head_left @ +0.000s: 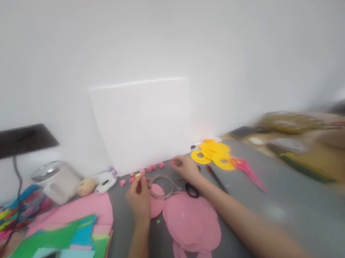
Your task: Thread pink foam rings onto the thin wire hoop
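Reference position: the small pink pieces (154, 166) lie in a loose row on the counter (262, 218), near the centre of the frame, along the foot of the white board (147, 123). The row's long axis runs across the frame, rising slightly toward the right. Individual pieces are too small for their own axes to be determined.

Left hand (139, 198): nearer to the row, fingertips just below its left-hand part. Thumb and fingers are bunched; blur prevents telling whether anything is pinched between them. Right hand (186, 168): located beyond the right end of the row, fingers curled and pointing left. A pink spot shows at its fingertips; whether it is a gripped piece cannot be determined.

Between the hands and below the row lies a grey coil (164, 196), round, without a long axis, partly over a pink disc (157, 206). The overlapping pink discs (188, 221) occupy the lower centre of the frame. Yellow rings (220, 152) and pink scissors (249, 174) lie right of centre; the scissors' long axis slopes down to the right.

Markings: no brand, label or writing is legible.
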A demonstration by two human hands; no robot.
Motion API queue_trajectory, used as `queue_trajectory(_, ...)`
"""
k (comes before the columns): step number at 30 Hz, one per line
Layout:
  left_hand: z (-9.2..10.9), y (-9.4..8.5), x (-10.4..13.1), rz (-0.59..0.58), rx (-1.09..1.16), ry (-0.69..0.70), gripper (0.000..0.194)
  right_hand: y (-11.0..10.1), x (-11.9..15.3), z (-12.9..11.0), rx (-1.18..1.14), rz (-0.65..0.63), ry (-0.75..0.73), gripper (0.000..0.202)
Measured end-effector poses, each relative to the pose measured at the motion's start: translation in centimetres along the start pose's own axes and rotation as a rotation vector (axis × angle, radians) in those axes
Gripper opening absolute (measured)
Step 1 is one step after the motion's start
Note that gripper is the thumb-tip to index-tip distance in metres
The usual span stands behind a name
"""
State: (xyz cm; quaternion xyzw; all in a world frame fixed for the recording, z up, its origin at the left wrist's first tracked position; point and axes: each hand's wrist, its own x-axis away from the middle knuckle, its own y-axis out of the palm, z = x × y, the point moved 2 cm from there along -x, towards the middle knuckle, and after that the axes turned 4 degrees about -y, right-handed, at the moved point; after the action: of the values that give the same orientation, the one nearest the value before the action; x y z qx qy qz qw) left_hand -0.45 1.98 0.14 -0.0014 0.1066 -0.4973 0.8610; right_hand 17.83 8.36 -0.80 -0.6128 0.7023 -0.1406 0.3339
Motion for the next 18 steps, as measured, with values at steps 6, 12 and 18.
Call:
queue_trajectory(6, -0.4, -0.1, -0.2, -0.003, 0.021, 0.005, 0.031, 1.4, -1.9, -0.1, 0.095, -0.023, 0.044, 0.011)
queue_trajectory(12, -0.4, -0.1, -0.3, 0.001, 0.039, -0.001, 0.034, 1.8, -2.2, 0.0, 0.118, -0.057, 0.042, 0.011)
queue_trajectory(18, -0.7, -0.1, -0.4, -0.005, 0.068, 0.008, 0.034, 2.0, -2.6, -0.2, 0.131, -0.06, 0.049, 0.012)
